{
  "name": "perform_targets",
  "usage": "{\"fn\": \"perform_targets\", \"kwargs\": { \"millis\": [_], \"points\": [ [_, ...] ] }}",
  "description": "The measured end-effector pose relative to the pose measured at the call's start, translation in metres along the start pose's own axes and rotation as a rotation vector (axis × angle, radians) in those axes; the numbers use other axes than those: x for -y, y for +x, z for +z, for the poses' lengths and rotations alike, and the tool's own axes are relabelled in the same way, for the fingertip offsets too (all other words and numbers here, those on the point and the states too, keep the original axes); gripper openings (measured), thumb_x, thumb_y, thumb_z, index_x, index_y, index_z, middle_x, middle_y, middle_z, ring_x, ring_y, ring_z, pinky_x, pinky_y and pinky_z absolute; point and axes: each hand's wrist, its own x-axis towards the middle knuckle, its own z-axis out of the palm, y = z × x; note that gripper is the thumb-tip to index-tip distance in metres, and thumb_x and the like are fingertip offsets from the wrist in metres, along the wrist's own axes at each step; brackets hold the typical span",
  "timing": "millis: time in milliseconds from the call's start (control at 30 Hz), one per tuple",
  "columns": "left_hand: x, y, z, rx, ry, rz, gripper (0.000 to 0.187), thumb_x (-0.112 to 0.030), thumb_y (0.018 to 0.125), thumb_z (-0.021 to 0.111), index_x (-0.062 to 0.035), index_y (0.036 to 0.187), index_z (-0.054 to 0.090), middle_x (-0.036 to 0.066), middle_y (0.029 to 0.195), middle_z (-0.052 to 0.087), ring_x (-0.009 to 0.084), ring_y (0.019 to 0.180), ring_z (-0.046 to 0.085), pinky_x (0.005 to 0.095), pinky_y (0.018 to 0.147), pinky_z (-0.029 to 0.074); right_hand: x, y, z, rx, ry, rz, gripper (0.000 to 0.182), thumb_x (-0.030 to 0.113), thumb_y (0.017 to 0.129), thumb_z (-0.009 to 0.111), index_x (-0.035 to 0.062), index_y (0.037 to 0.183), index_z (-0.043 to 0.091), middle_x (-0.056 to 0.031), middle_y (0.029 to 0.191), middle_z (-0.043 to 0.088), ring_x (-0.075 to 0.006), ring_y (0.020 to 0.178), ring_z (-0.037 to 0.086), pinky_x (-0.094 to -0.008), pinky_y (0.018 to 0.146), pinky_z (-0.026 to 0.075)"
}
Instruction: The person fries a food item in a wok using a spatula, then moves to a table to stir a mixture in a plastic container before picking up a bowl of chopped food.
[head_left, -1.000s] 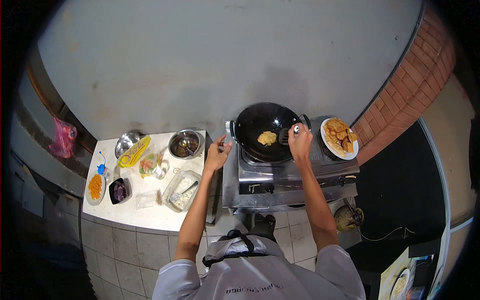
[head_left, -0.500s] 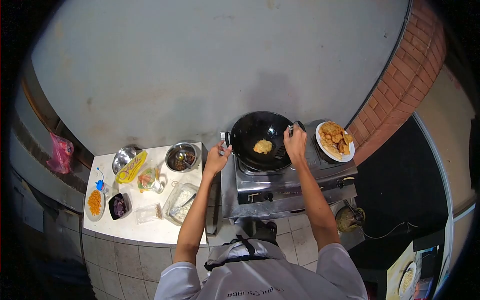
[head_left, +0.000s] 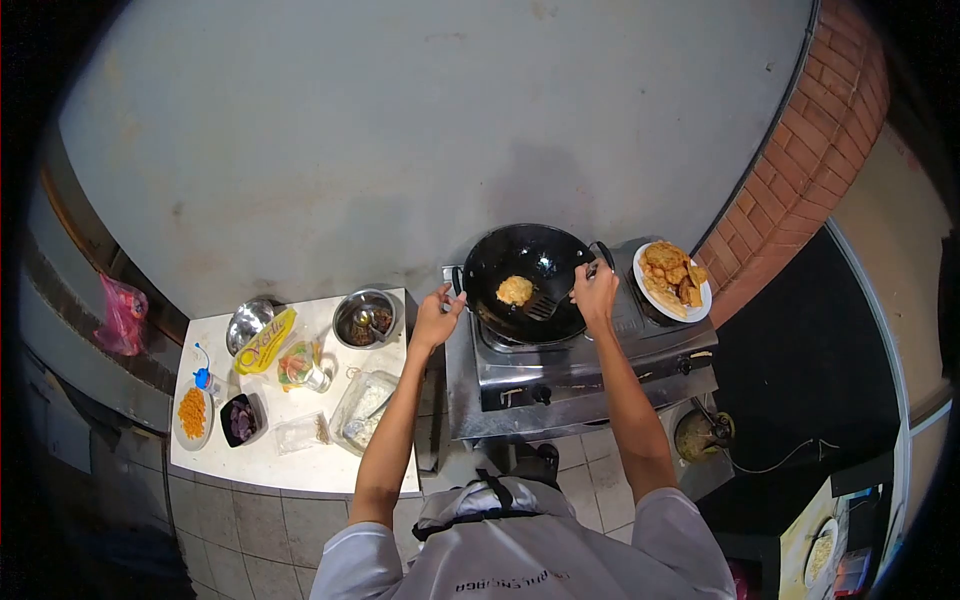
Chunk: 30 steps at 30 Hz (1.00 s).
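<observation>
A black wok (head_left: 525, 245) sits on the stove. In it lies one golden fritter (head_left: 514, 291), left of the middle. My right hand (head_left: 596, 292) is closed round the handle of a slotted spatula (head_left: 541, 306), whose head rests in the wok just right of the fritter. At the wok's left side handle, my left hand (head_left: 437, 318) has its thumb and fingers closed at the loop. A white plate (head_left: 703, 308) piled with fried pieces (head_left: 668, 270) stands right of the wok.
The steel gas stove (head_left: 510, 400) has knobs along its front. On the white table (head_left: 260, 470) at left are a steel bowl with a ladle (head_left: 364, 318), a yellow packet (head_left: 264, 342), a tub of white food (head_left: 362, 410), a black bowl (head_left: 240, 420) and a plate of orange bits (head_left: 193, 413).
The fritter has shifted a little left in the wok and looks turned. The spatula head has come into fuller view, moved left. My left hand stays at the wok's handle.
</observation>
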Motion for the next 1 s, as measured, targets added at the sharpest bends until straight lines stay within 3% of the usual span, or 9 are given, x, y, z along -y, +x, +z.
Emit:
{"fn": "perform_targets", "kwargs": {
  "millis": [100, 300, 367, 600, 633, 733, 900, 967, 1000],
  "points": [
    [0.005, 0.002, 0.001, -0.001, 0.046, 0.025, 0.057, -0.033, 0.085, 0.063, 0.0083, 0.122, 0.052, 0.016, 0.082, 0.065, 0.0287, 0.088, 0.065, 0.0371, 0.085, 0.045, 0.023, -0.006, -0.011, 0.029, 0.061, 0.089, 0.018, 0.007, 0.082, 0.057, -0.0078, 0.072, 0.053, -0.0216, 0.059, 0.059, -0.0294, 0.051, 0.063, -0.0380, 0.048, 0.049],
    [-0.006, -0.001, 0.001, 0.027, -0.017, -0.026, 0.057, -0.033, 0.084, 0.064, 0.0084, 0.122, 0.052, 0.013, 0.080, 0.064, 0.0223, 0.073, 0.062, 0.0339, 0.074, 0.047, 0.020, -0.016, -0.006, 0.059, 0.150, 0.010, 0.021, 0.006, 0.086, 0.053, -0.0102, 0.074, 0.050, -0.0192, 0.058, 0.058, -0.0226, 0.045, 0.061, -0.0322, 0.038, 0.048],
    [-0.003, 0.000, 0.003, 0.010, -0.009, 0.003, 0.057, -0.033, 0.084, 0.064, 0.0085, 0.122, 0.052, 0.012, 0.078, 0.062, 0.0187, 0.066, 0.059, 0.0322, 0.069, 0.047, 0.020, -0.016, -0.008, 0.038, 0.138, 0.020, 0.021, 0.006, 0.087, 0.053, -0.0102, 0.074, 0.049, -0.0190, 0.058, 0.058, -0.0222, 0.045, 0.061, -0.0321, 0.038, 0.048],
    [-0.004, 0.001, 0.007, 0.025, 0.010, -0.015, 0.057, -0.033, 0.084, 0.064, 0.0091, 0.121, 0.053, 0.013, 0.079, 0.063, 0.0205, 0.068, 0.060, 0.0331, 0.070, 0.047, 0.021, -0.020, -0.013, 0.044, 0.102, 0.100, 0.025, 0.012, 0.089, 0.051, -0.0083, 0.074, 0.051, -0.0178, 0.054, 0.057, -0.0239, 0.044, 0.060, -0.0345, 0.040, 0.047],
    [-0.001, 0.003, 0.009, 0.011, 0.024, 0.008, 0.058, -0.033, 0.084, 0.065, 0.0078, 0.122, 0.053, 0.011, 0.080, 0.063, 0.0159, 0.064, 0.056, 0.0305, 0.064, 0.045, 0.014, -0.020, -0.011, 0.044, 0.103, 0.101, 0.025, 0.012, 0.089, 0.051, -0.0083, 0.074, 0.051, -0.0178, 0.054, 0.057, -0.0239, 0.044, 0.060, -0.0345, 0.040, 0.047],
    [0.007, 0.007, 0.012, -0.016, 0.046, 0.060, 0.059, -0.034, 0.084, 0.065, 0.0069, 0.123, 0.052, 0.009, 0.080, 0.063, 0.0118, 0.059, 0.052, 0.0281, 0.057, 0.043, -0.005, -0.018, -0.003, -0.071, -0.035, -0.045, 0.026, 0.014, 0.090, 0.050, -0.0080, 0.075, 0.052, -0.0186, 0.054, 0.057, -0.0262, 0.044, 0.060, -0.0368, 0.043, 0.047],
    [0.017, 0.014, 0.018, -0.004, 0.098, 0.061, 0.060, -0.035, 0.083, 0.065, 0.0081, 0.123, 0.052, 0.009, 0.079, 0.063, 0.0124, 0.059, 0.052, 0.0285, 0.056, 0.043, 0.011, -0.020, -0.010, 0.008, 0.061, 0.119, 0.026, 0.014, 0.091, 0.050, -0.0093, 0.080, 0.052, -0.0185, 0.055, 0.058, -0.0265, 0.046, 0.062, -0.0362, 0.043, 0.047],
    [0.005, 0.011, 0.016, -0.012, 0.115, 0.000, 0.049, -0.034, 0.083, 0.064, 0.0096, 0.106, 0.060, 0.025, 0.097, 0.064, 0.0359, 0.084, 0.064, 0.0396, 0.079, 0.047, 0.009, -0.022, -0.009, 0.016, 0.095, 0.125, 0.026, 0.014, 0.091, 0.050, -0.0094, 0.082, 0.052, -0.0180, 0.056, 0.058, -0.0257, 0.047, 0.062, -0.0352, 0.042, 0.048],
    [-0.001, 0.010, 0.015, -0.012, 0.116, 0.001, 0.049, -0.034, 0.083, 0.064, 0.0096, 0.106, 0.060, 0.025, 0.097, 0.064, 0.0359, 0.084, 0.064, 0.0396, 0.079, 0.047, 0.008, -0.023, -0.008, 0.027, 0.129, 0.131, 0.026, 0.014, 0.092, 0.050, -0.0095, 0.083, 0.051, -0.0175, 0.057, 0.059, -0.0250, 0.048, 0.063, -0.0342, 0.041, 0.048]
  ]
}}
